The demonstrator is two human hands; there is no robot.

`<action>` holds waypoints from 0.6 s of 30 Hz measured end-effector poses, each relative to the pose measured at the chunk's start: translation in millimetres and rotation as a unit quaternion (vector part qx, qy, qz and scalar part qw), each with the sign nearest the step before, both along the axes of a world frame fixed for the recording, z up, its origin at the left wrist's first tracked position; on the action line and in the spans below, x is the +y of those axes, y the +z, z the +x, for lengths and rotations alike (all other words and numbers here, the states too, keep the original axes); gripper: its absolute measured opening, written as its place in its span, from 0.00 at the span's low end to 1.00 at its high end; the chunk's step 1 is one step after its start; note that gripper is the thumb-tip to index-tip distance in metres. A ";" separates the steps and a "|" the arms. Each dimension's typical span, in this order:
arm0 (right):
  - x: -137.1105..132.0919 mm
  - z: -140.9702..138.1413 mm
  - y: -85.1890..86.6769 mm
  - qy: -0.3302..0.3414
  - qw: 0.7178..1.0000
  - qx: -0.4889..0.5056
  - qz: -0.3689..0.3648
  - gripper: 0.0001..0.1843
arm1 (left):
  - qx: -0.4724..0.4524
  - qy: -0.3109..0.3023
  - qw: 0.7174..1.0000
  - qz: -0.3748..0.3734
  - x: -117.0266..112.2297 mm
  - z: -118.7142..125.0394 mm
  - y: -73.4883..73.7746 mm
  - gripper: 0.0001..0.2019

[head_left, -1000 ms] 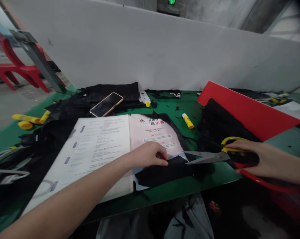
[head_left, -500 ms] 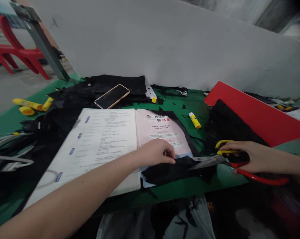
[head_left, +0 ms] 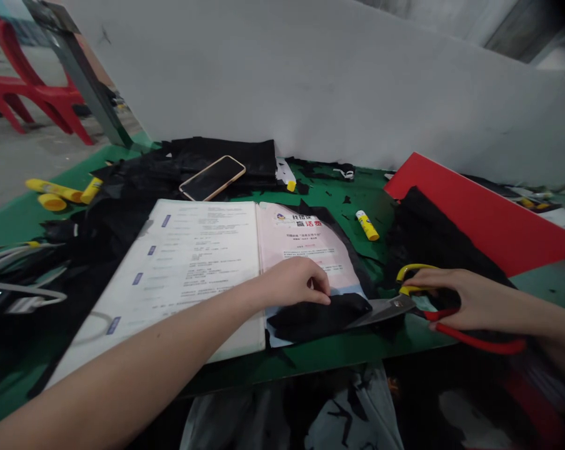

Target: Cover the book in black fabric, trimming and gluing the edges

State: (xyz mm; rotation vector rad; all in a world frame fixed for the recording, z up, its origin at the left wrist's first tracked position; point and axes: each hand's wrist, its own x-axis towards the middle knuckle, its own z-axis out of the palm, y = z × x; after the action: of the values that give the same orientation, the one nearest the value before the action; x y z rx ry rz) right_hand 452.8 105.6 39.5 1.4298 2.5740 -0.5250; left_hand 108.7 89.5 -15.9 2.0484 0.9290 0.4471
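My left hand (head_left: 299,281) rests over the pink right page of an open book (head_left: 207,262), its fingers curled and pinching the edge of a black sheet (head_left: 310,320), thin like paper or cloth. That sheet is folded over the lower part of the page. In my right hand (head_left: 479,297) are scissors (head_left: 402,303) with one yellow and one red handle. Their blades point left and reach the right end of the black sheet; one blade passes partly under it. Another black strip lies along the page's upper right edge.
A phone (head_left: 213,178) lies on black material behind the book. Yellow glue sticks stand or lie about, one (head_left: 367,225) right of the book. A red board (head_left: 489,219) and a large black piece (head_left: 432,231) are at the right. Cables (head_left: 24,287) lie at left; a white wall rises behind.
The scissors have moved slightly left and their blades have closed somewhat on the black sheet's right end. My left hand has kept its pinch in about the same place.
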 end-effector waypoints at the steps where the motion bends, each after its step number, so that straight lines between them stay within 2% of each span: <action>1: 0.6 -2.0 0.1 0.001 1.000 0.000 -0.002 0.30 | -0.001 0.000 1.000 -0.001 0.0 -0.2 0.0 0.06; 10: 8.4 -21.1 5.2 0.016 0.999 0.009 -0.037 0.28 | 0.004 0.010 1.000 0.003 -1.4 -0.5 1.9 0.05; 18: 11.7 -22.1 6.3 0.056 0.998 0.023 -0.028 0.24 | 0.006 0.004 1.000 -0.007 -1.0 -1.1 3.5 0.06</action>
State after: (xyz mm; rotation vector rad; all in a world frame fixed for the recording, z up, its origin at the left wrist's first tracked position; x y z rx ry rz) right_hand 430.7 117.3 45.8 1.2610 2.6346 -0.6136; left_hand 107.6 88.5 -12.4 2.0363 0.9456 0.4322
